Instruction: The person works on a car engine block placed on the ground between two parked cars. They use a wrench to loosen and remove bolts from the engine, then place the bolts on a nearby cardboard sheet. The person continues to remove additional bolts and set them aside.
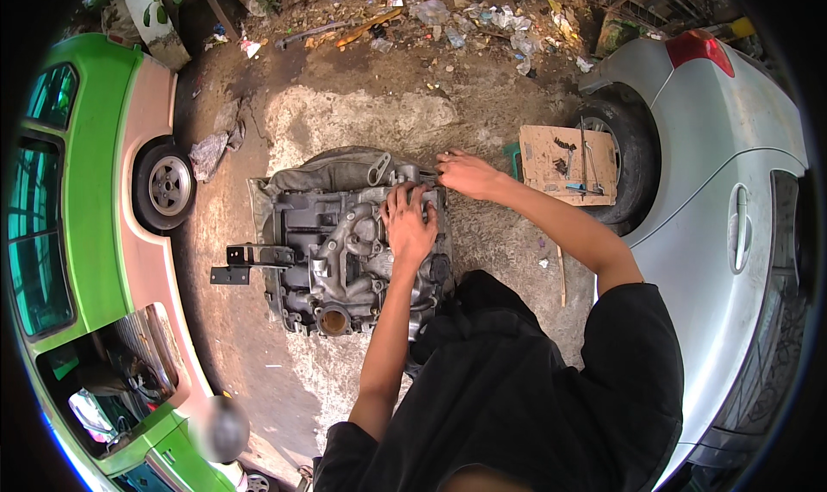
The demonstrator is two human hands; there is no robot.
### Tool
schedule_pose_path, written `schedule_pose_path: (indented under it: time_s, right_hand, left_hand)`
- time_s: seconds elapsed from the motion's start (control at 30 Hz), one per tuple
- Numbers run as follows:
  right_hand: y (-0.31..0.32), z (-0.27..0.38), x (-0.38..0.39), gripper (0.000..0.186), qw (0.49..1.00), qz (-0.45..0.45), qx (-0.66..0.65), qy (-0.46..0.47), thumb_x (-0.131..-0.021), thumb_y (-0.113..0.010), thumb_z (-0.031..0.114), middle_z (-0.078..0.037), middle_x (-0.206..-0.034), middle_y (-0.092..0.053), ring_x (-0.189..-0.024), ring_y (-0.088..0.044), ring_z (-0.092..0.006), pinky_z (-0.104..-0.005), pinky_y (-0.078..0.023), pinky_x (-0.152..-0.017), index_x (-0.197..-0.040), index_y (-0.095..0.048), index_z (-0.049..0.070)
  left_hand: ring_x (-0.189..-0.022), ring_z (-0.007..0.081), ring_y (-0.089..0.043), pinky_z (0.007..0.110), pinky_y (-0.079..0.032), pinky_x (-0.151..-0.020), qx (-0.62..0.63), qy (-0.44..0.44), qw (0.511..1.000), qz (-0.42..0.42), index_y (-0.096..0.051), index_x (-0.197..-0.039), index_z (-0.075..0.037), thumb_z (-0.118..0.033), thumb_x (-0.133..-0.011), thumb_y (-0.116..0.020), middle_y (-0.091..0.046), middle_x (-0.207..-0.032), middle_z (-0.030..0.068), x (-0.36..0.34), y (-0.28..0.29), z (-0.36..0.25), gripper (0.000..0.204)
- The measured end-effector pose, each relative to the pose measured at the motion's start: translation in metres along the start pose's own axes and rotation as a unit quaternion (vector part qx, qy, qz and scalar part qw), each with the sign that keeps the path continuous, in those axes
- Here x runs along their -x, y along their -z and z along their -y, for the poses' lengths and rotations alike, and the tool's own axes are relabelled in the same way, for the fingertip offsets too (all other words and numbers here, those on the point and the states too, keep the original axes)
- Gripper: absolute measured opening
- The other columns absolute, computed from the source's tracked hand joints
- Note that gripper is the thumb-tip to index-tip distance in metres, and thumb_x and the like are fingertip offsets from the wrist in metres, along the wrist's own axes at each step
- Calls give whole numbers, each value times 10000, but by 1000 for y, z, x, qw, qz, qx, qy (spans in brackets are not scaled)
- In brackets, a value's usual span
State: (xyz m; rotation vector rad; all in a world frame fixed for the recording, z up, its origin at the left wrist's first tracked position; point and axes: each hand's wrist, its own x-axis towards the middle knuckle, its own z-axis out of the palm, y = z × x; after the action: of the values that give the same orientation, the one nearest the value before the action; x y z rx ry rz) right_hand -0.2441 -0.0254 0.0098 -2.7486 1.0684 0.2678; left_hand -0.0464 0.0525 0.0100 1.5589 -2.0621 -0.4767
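Head view, progress: the engine (pixel 297 218) sits out of any vehicle, with the branched grey manifold (pixel 343 240) lying across its upper side; by the look of it, the work is partway.
Done: the upper side is laid bare, and a dark bracket (pixel 258 256) juts out at the left; whether it is bolted tight cannot be told.
Left: small dark parts (pixel 563 150) lie loose on the cardboard (pixel 536 140), beside long thin tools (pixel 583 163); the far right corner of the engine, where both hands are busy, seems unfinished. Whether parts are coming off or going on does not show.
Left hand: (pixel 409 225) spread wide, fingers bent, resting on the engine near that corner.
Right hand: (pixel 469 175) curled narrow just beside the corner; whether its fingertips pinch something cannot be told.
Engine's place: on the concrete ground in front of the person, between the green and pink van (pixel 96 147) and the silver car (pixel 702 182).
Engine's look: dull grey metal, dark and grimy in its recesses, with a round brownish opening (pixel 332 321) at the near edge and a pale lever-like piece (pixel 378 170) at the far edge.
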Motion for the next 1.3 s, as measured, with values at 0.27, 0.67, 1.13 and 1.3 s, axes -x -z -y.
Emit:
schedule_pose_path:
  time_s: [0.27, 0.67, 1.13, 1.3]
  right_hand:
    - [-3, -9, -21, 411, 998, 40, -39, -17, -915, -583, 75, -134, -1210, -685, -1332, -539, -298, -441, -448, -1119, -1324, -614, 92]
    - [-70, -39, -4, 373, 932, 13, -326, -159, -835, -758, 9, -171, -1030, -700, -1033, -700, -306, -412, -588, -877, -1192, -650, 24]
    - [-177, 116, 38, 303, 451, -177, -820, -304, -1033, -636, 301, -85, -844, -712, -731, -711, -185, -352, -573, -635, -1005, -661, 0]
    - [-154, 113, 61, 325, 435, -150, -825, -327, -1075, -569, 312, -9, -722, -579, -638, -525, -99, -292, -434, -566, -1028, -673, 7]
  left_hand:
    - [-1327, 341, -458, 525, -315, -1124, 0, 3, 1000, 0, -643, -1231, -92, -197, -890, -602, -569, -1304, 126, 0, -1, 0, 359]
    - [-1326, 345, -463, 523, -319, -1120, 8, 8, 1000, -8, -648, -1212, -144, -174, -874, -621, -586, -1285, 101, 0, -1, -1, 341]
    - [-1321, 346, -463, 527, -317, -1119, 1, 7, 1000, 3, -638, -1239, -89, -178, -871, -622, -569, -1293, 125, -1, 3, -3, 379]
    - [-1320, 346, -464, 527, -317, -1124, 6, 5, 1000, 7, -639, -1237, -95, -180, -870, -618, -566, -1298, 126, -1, 3, -3, 378]
